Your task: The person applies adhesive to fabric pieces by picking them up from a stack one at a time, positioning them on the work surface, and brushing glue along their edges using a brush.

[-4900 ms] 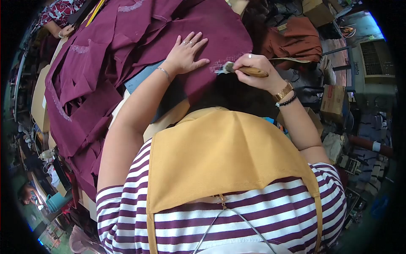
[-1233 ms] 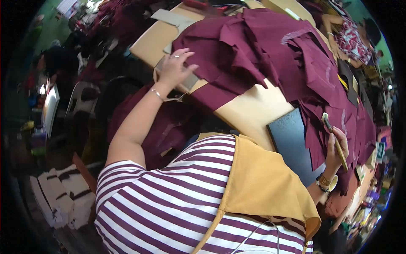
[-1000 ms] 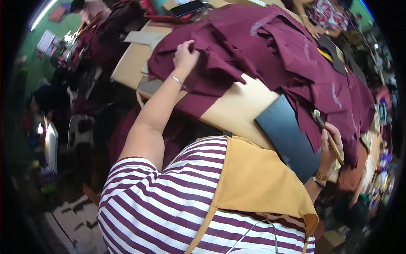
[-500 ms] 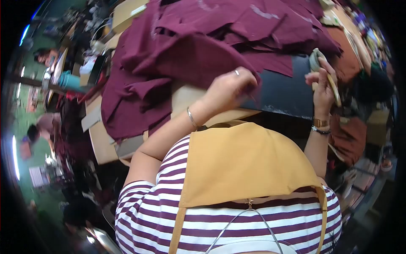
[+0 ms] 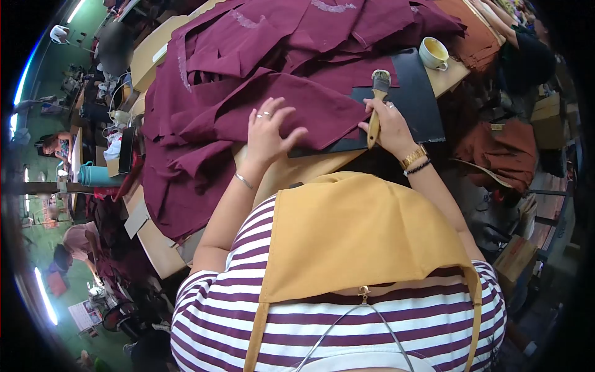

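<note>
My right hand [image 5: 393, 128] grips a flat paintbrush [image 5: 374, 129] with a wooden handle, its pale bristles pointing away from me. The brush is held over a black board [image 5: 416, 93]. A piece of maroon fabric [image 5: 297, 111] lies partly across this board, its pointed corner close to my right fingers. My left hand [image 5: 268, 131] is open, fingers spread, at the near edge of that piece; whether it touches the cloth I cannot tell. Beyond the board's far right corner stands a white cup [image 5: 433, 54] with yellowish insides.
More maroon pieces with whitish marks [image 5: 334, 6] are heaped across the far side of the wooden table [image 5: 276, 180]. Rust-coloured fabric [image 5: 502, 152] is piled at the right, near another person's arm [image 5: 496, 15]. Cardboard boxes [image 5: 548, 118] stand farther right.
My left hand has let go of the maroon fabric and moved left, fingers spreading; the piece now lies flatter. My right hand has brought the brush left, away from the cup. The view has shifted.
</note>
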A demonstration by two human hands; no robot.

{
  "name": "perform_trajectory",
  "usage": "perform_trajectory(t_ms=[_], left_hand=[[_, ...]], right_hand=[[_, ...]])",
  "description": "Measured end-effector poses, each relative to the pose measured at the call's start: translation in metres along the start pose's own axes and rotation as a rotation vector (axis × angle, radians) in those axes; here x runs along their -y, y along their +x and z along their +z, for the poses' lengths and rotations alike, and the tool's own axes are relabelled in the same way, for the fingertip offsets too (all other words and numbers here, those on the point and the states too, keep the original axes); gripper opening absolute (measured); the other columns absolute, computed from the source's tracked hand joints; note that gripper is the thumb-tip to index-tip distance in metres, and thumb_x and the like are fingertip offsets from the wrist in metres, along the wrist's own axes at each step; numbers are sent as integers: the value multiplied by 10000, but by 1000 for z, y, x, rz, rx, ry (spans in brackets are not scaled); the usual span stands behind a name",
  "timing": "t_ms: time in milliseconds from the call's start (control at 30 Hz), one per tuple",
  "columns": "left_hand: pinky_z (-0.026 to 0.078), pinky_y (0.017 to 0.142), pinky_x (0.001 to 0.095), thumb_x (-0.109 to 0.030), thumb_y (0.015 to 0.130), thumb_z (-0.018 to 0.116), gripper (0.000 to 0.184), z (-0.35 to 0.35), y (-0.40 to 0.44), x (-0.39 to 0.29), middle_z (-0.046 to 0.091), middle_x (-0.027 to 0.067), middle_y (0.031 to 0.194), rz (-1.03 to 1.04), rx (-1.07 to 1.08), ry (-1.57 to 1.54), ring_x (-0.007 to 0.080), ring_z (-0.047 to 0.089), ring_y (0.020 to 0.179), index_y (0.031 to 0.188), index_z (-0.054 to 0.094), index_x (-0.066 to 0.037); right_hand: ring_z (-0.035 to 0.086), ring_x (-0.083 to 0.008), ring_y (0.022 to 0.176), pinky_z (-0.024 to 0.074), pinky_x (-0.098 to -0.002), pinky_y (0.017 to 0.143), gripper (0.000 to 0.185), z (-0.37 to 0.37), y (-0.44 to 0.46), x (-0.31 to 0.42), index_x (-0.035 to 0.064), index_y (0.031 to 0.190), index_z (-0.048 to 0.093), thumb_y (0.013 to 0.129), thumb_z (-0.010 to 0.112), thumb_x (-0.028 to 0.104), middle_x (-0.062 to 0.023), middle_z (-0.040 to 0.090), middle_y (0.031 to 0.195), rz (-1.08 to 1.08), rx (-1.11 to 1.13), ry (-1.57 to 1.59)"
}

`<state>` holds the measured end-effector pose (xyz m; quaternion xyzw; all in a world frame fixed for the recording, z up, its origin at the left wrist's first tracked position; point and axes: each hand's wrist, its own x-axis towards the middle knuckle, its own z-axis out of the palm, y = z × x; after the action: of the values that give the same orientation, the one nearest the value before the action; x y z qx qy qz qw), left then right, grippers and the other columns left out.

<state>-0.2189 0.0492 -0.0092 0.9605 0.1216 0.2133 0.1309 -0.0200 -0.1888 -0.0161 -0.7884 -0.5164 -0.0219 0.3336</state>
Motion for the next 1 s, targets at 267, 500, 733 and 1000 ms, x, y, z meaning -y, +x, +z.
perform_trajectory(t_ms=[267,500,733,1000], left_hand=[[480,789,403,-452,729,782,591,10,35,-66,623,99,1070,232,47,-94,283,617,960,1177,561,-137],[509,575,459,-172,880,660,228,31,69,-74,616,158,714,58,83,-214,403,603,607,1003,487,-87],[496,647,326,-22,899,597,110,-39,135,-96,564,106,778,276,17,-639,194,608,714,1005,573,-41],[335,1094,517,-198,769,663,350,14,108,-36,446,49,1470,1129,593,173,221,448,1326,1116,700,-230]], right_hand=[[626,-358,782,493,-426,683,264,-3,21,3,86,955,529,829,748,164,-139,629,786,77,-109,172],[656,-301,845,513,-363,731,358,-30,37,16,80,989,511,801,800,175,-117,672,932,49,-312,261],[649,-283,886,518,-358,774,478,-41,27,32,80,983,444,745,851,157,-122,665,1049,-190,-538,224],[646,-175,891,529,-295,779,402,-38,-3,9,96,1002,443,800,782,21,-97,662,1008,21,-534,320]])
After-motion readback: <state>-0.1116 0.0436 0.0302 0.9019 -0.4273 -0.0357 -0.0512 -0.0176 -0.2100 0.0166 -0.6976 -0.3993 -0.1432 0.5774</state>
